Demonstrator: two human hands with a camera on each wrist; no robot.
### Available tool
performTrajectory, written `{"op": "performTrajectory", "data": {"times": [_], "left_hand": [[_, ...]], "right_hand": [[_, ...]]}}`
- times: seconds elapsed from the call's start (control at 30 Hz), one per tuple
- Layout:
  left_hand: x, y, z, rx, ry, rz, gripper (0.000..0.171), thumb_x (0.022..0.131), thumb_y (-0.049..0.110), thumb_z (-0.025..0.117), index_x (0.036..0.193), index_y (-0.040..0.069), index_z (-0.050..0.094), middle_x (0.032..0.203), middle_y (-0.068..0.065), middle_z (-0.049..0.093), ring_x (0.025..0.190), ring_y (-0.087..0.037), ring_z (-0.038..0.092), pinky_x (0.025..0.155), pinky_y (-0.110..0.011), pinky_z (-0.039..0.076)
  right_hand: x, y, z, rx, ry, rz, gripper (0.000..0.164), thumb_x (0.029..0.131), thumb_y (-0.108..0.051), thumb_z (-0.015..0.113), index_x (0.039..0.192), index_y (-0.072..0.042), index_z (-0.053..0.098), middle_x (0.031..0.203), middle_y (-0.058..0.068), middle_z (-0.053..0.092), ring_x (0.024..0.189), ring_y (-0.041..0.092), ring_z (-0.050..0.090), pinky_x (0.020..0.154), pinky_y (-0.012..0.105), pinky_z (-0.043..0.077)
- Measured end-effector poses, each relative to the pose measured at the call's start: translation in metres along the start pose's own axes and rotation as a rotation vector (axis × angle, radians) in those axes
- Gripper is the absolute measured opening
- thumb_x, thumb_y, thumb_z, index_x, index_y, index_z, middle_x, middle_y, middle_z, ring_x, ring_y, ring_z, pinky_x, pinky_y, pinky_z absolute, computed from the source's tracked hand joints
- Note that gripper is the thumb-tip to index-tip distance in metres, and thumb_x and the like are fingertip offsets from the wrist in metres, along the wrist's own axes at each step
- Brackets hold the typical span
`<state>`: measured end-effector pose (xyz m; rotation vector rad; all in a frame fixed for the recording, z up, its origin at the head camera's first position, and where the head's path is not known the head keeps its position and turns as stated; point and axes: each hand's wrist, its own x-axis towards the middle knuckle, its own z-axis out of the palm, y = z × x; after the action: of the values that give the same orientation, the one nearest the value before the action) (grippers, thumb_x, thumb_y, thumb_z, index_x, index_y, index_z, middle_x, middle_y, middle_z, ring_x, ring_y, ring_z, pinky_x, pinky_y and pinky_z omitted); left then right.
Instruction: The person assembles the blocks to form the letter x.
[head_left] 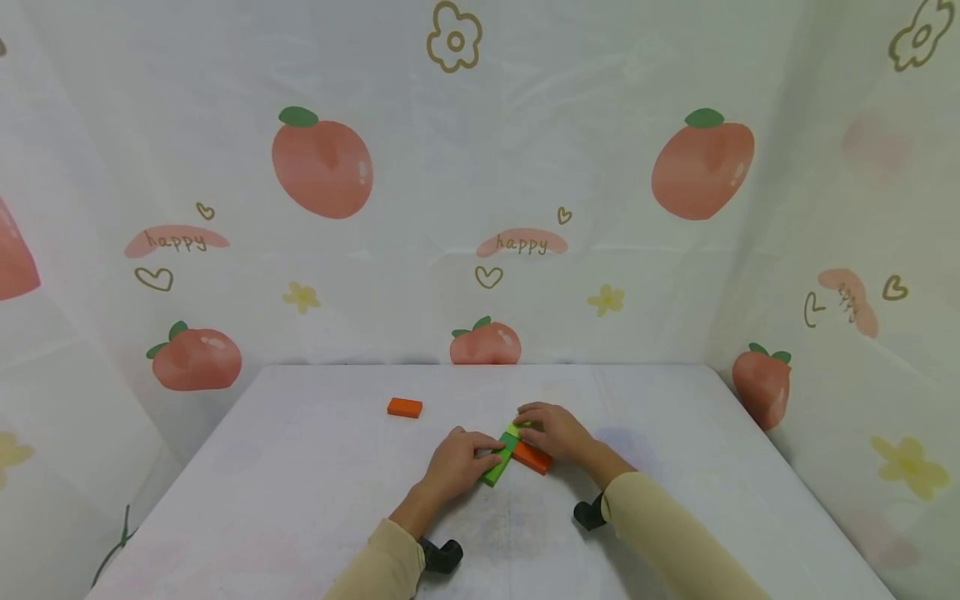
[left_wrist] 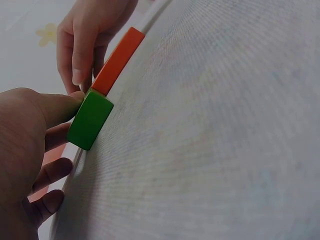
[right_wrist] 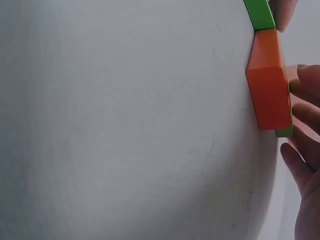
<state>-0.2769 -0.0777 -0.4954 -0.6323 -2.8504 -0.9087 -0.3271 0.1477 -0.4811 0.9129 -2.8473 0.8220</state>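
My left hand (head_left: 459,463) has its thumb and index finger on a long green block (head_left: 494,475), and its other fingers are loosely bent. The left wrist view shows the thumb at a corner of this green block (left_wrist: 90,120). At the block's far end my right hand (head_left: 557,432) pinches a yellow-green block (head_left: 513,430), partly hidden by the fingers. An orange block (head_left: 532,457) lies flat with one end against the green block, angling off to the right below the right hand. The right wrist view shows the orange block (right_wrist: 270,95) close up beside the right fingers (right_wrist: 306,117).
Another orange block (head_left: 405,407) lies apart, farther back and left on the white table (head_left: 315,483). Behind the table hangs a white cloth (head_left: 480,167) printed with fruit. Black wrist mounts (head_left: 442,557) sit under both sleeves, low over the tabletop.
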Motion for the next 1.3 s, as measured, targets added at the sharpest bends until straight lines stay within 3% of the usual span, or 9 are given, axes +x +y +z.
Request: {"op": "performTrajectory", "data": {"times": [0.47,0.67,0.97,1.17,1.3], "left_hand": [[0.0,-0.001,0.0,0.002,-0.014,-0.005,0.029,0.089,0.034,0.07,0.116,0.026,0.074,0.109,0.01,0.069,0.078,-0.009,0.045,0.063,-0.024,0.038],[0.001,0.001,-0.002,-0.002,-0.035,-0.009,0.029,0.089,0.034,0.071,0.116,0.026,0.074,0.106,0.01,0.068,0.076,-0.01,0.044,0.06,-0.025,0.038],[0.003,0.001,-0.004,0.008,-0.046,0.006,0.032,0.091,0.036,0.068,0.121,0.024,0.071,0.109,0.008,0.068,0.08,-0.009,0.046,0.064,-0.025,0.04],[0.0,-0.001,-0.007,-0.002,0.017,0.006,0.029,0.092,0.033,0.067,0.119,0.021,0.072,0.107,0.007,0.068,0.085,-0.011,0.05,0.072,-0.03,0.045],[-0.001,-0.007,-0.008,0.005,0.081,0.001,0.027,0.093,0.03,0.066,0.118,0.022,0.071,0.111,0.007,0.068,0.09,-0.011,0.053,0.078,-0.033,0.048]], "right_hand": [[0.0,-0.002,-0.001,0.028,0.0,0.026,0.018,0.093,-0.019,0.066,0.109,-0.015,0.073,0.125,0.005,0.063,0.121,0.026,0.055,0.102,0.048,0.039],[0.001,-0.001,-0.001,0.015,0.013,-0.026,0.016,0.092,-0.016,0.066,0.106,-0.013,0.074,0.12,0.007,0.065,0.116,0.029,0.056,0.099,0.049,0.041],[-0.005,-0.005,-0.001,-0.012,0.099,-0.12,0.015,0.09,-0.016,0.068,0.102,-0.012,0.075,0.112,0.005,0.069,0.107,0.027,0.058,0.094,0.048,0.044],[-0.015,-0.01,0.0,-0.094,0.131,-0.236,0.018,0.088,-0.018,0.068,0.104,-0.012,0.075,0.112,0.008,0.068,0.107,0.032,0.058,0.09,0.054,0.042],[-0.023,-0.017,0.001,-0.143,0.067,-0.235,0.028,0.09,-0.029,0.068,0.113,-0.015,0.072,0.123,0.009,0.063,0.119,0.035,0.051,0.097,0.058,0.034]]}}
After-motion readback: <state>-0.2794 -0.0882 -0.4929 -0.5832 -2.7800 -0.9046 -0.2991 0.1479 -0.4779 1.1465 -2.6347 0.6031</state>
